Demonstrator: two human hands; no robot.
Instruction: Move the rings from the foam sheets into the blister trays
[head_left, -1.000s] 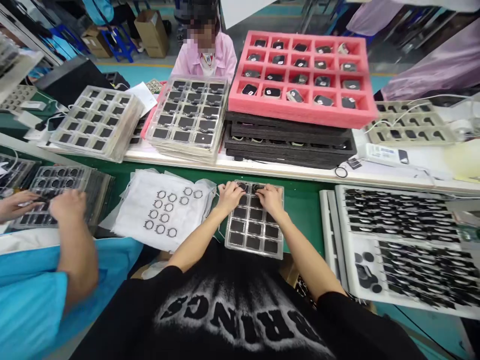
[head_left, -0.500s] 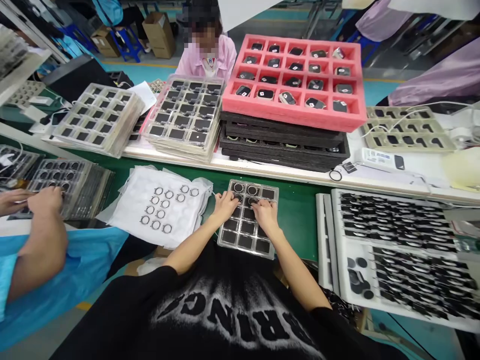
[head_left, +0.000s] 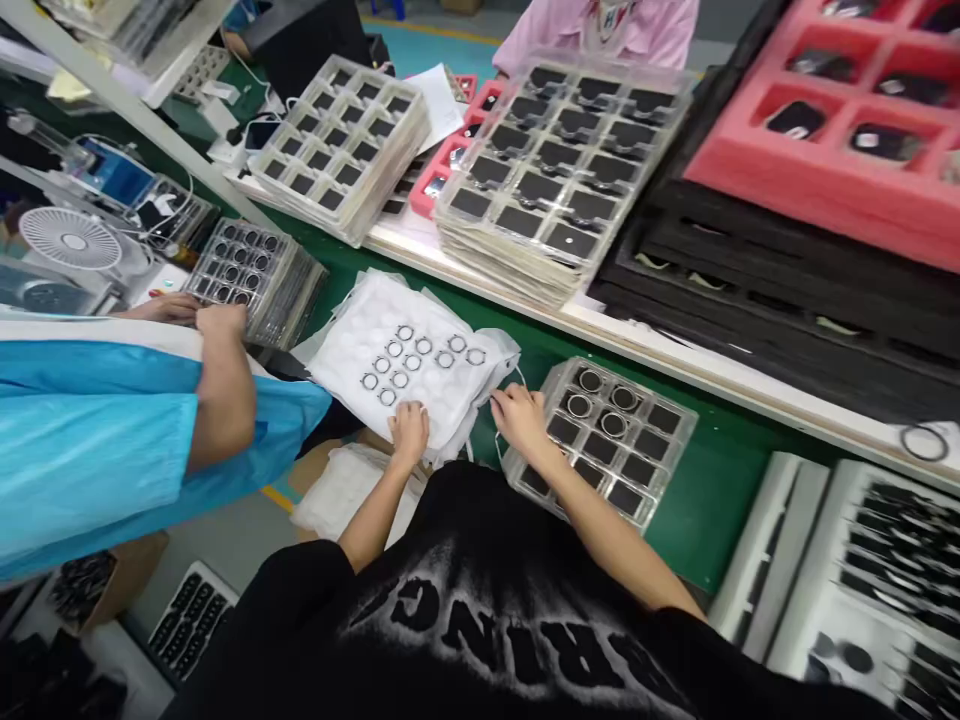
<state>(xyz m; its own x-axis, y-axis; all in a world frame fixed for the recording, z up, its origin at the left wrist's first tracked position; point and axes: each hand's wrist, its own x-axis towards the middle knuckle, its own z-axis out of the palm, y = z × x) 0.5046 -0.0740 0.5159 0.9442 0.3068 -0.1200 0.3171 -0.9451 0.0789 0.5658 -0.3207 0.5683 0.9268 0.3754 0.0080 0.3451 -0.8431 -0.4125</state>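
Note:
My left hand [head_left: 409, 434] rests with curled fingers on the near edge of a white padded sheet [head_left: 341, 345]. Several thin dark rings with small lugs, like watch bezels, lie on it in rows; one ring [head_left: 386, 397] is just left of my fingertips. Whatever those fingers hold, if anything, is hidden. My right hand [head_left: 520, 416] is between the sheet and a clear plastic tray [head_left: 686, 425], its fingers pinched together close to a thin white cord; their contents cannot be made out. In the tray's compartments are dark square pieces, and several at the far left carry rings [head_left: 624, 398].
Behind, a shelf holds stacked clear trays [head_left: 536, 190] and a red foam tray [head_left: 832, 190] on black foam trays. A co-worker's hands [head_left: 217, 315] are at a tray stack on the left. White trays of black parts [head_left: 900, 560] stand at right.
My view has turned left. Both hands have left the clear tray, where rings now show in the compartments they covered. My left hand has reached the white sheet, covering where a ring lay.

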